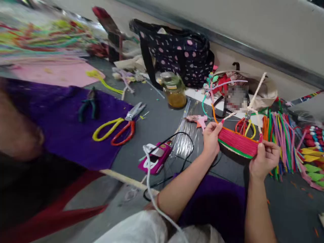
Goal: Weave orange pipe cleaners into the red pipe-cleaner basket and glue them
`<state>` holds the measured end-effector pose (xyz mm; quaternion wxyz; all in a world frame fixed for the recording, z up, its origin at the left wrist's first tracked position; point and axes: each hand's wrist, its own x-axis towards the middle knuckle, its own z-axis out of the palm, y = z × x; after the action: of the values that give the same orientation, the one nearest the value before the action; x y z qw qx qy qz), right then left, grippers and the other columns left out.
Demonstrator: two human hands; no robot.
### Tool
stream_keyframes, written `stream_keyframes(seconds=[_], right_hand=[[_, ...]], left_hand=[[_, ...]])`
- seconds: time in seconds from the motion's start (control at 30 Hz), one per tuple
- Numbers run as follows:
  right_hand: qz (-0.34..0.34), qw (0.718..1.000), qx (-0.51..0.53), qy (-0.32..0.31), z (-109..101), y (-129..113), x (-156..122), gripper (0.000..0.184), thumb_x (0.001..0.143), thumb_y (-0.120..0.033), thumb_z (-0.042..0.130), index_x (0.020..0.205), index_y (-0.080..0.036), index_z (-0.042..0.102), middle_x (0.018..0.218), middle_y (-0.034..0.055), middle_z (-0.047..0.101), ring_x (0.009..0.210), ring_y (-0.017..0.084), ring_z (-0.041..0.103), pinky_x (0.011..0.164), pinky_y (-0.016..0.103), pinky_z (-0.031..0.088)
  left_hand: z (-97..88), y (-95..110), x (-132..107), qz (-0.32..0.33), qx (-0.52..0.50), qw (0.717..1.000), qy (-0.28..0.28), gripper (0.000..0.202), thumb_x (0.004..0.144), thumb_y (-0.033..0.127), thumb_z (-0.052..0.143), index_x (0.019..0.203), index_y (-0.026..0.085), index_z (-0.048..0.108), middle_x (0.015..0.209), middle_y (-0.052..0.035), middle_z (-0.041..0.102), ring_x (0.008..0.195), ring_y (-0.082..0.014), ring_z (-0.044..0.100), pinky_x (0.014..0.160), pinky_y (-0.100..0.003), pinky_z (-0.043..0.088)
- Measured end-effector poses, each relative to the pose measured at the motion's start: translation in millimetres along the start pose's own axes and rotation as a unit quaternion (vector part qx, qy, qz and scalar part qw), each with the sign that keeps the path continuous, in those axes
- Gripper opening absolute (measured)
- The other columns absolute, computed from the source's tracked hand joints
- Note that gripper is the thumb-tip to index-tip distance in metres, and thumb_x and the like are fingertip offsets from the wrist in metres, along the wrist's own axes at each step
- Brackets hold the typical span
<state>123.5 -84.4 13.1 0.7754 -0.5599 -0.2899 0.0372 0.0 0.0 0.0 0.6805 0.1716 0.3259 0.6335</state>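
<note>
My left hand (211, 139) pinches the left end of a pink ribbed panel (237, 142) that looks made of pipe cleaners. Orange edges its top and green its bottom. The panel's right end is gripped by my right hand (265, 158), thumb in front. Cream twisted stems (258, 88) rise from its top corners. Behind it lie red-and-yellow-handled scissors (245, 127), partly hidden. A pink glue gun (197, 120) rests just left of my left hand. Bundled coloured pipe cleaners (280, 140) lie beyond my right hand.
Larger scissors (126, 123) and pliers (88, 105) lie to the left, near another person's blurred arm (21, 128). A glass jar (174, 92) stands before a patterned bag (177, 50). A black cable (186, 135) and a white cord (149, 182) cross the work area.
</note>
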Motion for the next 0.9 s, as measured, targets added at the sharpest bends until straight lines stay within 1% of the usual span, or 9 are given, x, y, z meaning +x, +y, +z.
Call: stream_keyframes(seconds=[0.2,0.37,0.5,0.6,0.7,0.8,0.9], right_hand=[[0.036,0.999,0.009,-0.004,-0.5,4.9,1.3,0.021,0.07,-0.024,0.071,0.084,-0.019,0.055,0.078,-0.0025,0.061,0.069,0.01,0.058,0.069,0.024,0.046],[0.064,0.997,0.047,0.005,-3.7,6.8,5.0,0.022,0.069,-0.019,0.072,0.083,-0.018,0.055,0.078,-0.0027,0.062,0.069,0.009,0.058,0.068,0.022,0.046],[0.102,0.993,0.064,0.009,-6.5,9.5,8.5,0.024,0.067,-0.019,0.073,0.083,-0.019,0.055,0.075,-0.0044,0.062,0.066,0.008,0.058,0.066,0.021,0.046],[0.146,0.986,0.077,0.012,-7.2,13.1,10.6,0.027,0.064,-0.02,0.074,0.082,-0.019,0.054,0.072,-0.0058,0.061,0.063,0.008,0.058,0.066,0.022,0.047],[0.177,0.981,0.076,0.022,-7.2,15.7,12.1,0.027,0.063,-0.021,0.073,0.082,-0.02,0.054,0.07,-0.007,0.059,0.062,0.008,0.057,0.065,0.022,0.047],[0.199,0.977,0.076,0.013,-7.2,14.7,12.7,0.025,0.063,-0.022,0.072,0.083,-0.019,0.056,0.068,-0.0071,0.057,0.061,0.008,0.057,0.063,0.022,0.047],[0.2,0.977,0.076,0.0,-6.6,10.3,12.3,0.023,0.065,-0.022,0.07,0.084,-0.018,0.059,0.07,-0.0057,0.059,0.062,0.009,0.058,0.063,0.023,0.046]], left_hand=[[0.2,5.0,-0.7,0.014,-0.002,1.0,-0.001,0.038,0.058,0.031,0.084,0.065,0.016,0.05,0.059,0.0072,0.051,0.053,-0.0043,0.046,0.055,-0.017,0.037],[-0.5,4.1,-2.9,-0.009,-0.02,1.0,-0.02,0.036,0.059,0.028,0.084,0.067,0.016,0.051,0.062,0.0068,0.055,0.055,-0.0042,0.05,0.057,-0.017,0.04],[-0.4,2.8,-4.5,-0.032,-0.039,0.998,-0.039,0.038,0.058,0.028,0.085,0.069,0.016,0.05,0.071,0.0047,0.061,0.061,-0.0075,0.059,0.062,-0.021,0.047],[1.1,3.6,-7.1,-0.018,-0.051,0.997,-0.052,0.036,0.062,0.026,0.083,0.068,0.016,0.049,0.079,0.0036,0.064,0.07,-0.0103,0.065,0.069,-0.024,0.051],[3.1,4.5,-9.9,-0.014,-0.062,0.996,-0.068,0.035,0.065,0.024,0.081,0.069,0.016,0.047,0.084,0.0036,0.063,0.073,-0.0113,0.067,0.073,-0.026,0.054],[4.3,4.2,-11.8,-0.017,-0.054,0.995,-0.078,0.035,0.067,0.025,0.08,0.07,0.017,0.046,0.083,0.0044,0.062,0.072,-0.012,0.068,0.074,-0.028,0.056],[5.1,4.2,-12.9,-0.013,-0.037,0.996,-0.076,0.034,0.07,0.026,0.078,0.07,0.017,0.045,0.08,0.0049,0.061,0.071,-0.0116,0.069,0.075,-0.029,0.057]])
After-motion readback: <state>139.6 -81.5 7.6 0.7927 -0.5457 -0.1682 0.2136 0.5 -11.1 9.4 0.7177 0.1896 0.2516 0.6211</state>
